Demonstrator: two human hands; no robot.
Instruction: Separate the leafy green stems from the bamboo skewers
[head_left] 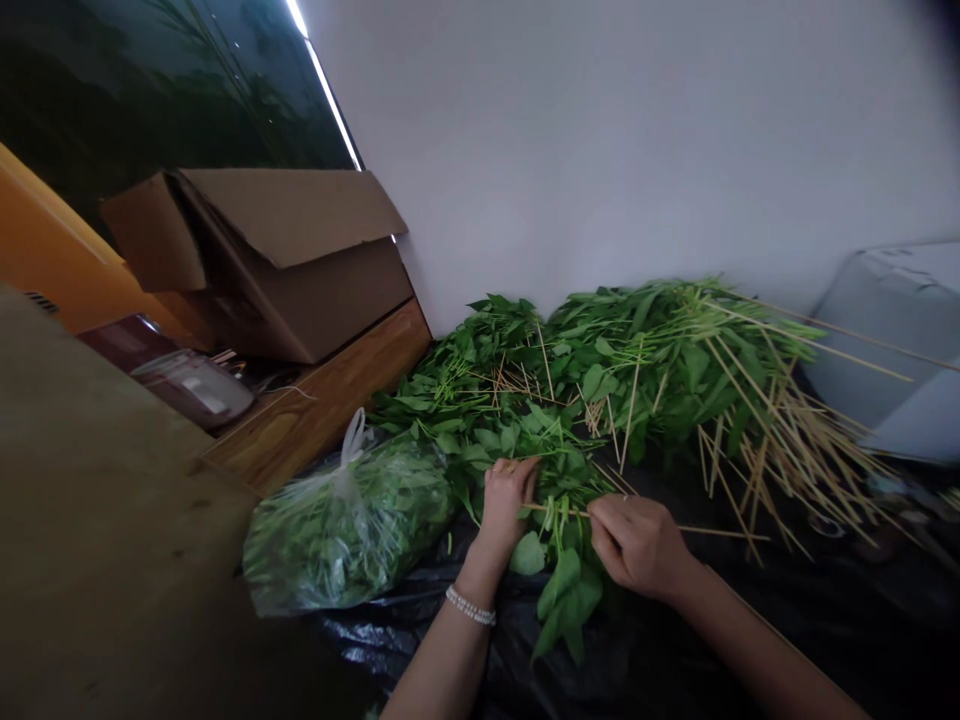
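My right hand (634, 542) is closed around a thin wooden stick (720, 531), which runs roughly level through its grip. Left of that hand, green leafy stems (561, 590) hang bunched on the stick, their leaves pointing down. At the stick's left end is my left hand (508, 496), its fingers curled in against the greens; what they pinch is hidden. Just beyond both hands spreads a heap of leafy greens (480, 420). Bare sticks (802, 450) fan out from more leafy bundles (675, 330) at the right.
A knotted clear plastic bag (352, 530) full of greens lies to the left. Black plastic sheeting (405, 630) covers the surface underneath. Behind are a cardboard box (337, 300) on a wooden ledge (322, 420), a clear container (199, 385), a pale bin (885, 340) and a white wall.
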